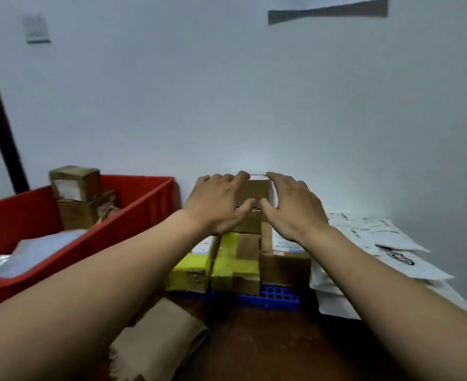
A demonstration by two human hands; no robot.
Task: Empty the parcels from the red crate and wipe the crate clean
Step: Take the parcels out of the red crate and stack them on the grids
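While both forearms stretch out from the head view, the left hand and right hand close in on the top box, a small plain cardboard parcel at the peak of a stack right against the wall. Fingers curl over its far edge, thumbs press its near face, so both hands are grasping it, one on each side.

Over on the left sits the red crate, a bright red plastic bin with ribbed walls and a thick rim, standing on the worktop just beside the stack. It's not empty: two cardboard boxes are piled in its far corner, the upper box with a pale label, the lower box under it, and clear plastic-wrapped parcels lie nearer the camera.

Below the hands, two yellow-taped boxes and a brown box stand on a blue perforated tray. White mailers are heaped to the right, and a crumpled brown cloth lies on the dark worktop in front; I can't tell its material for sure.
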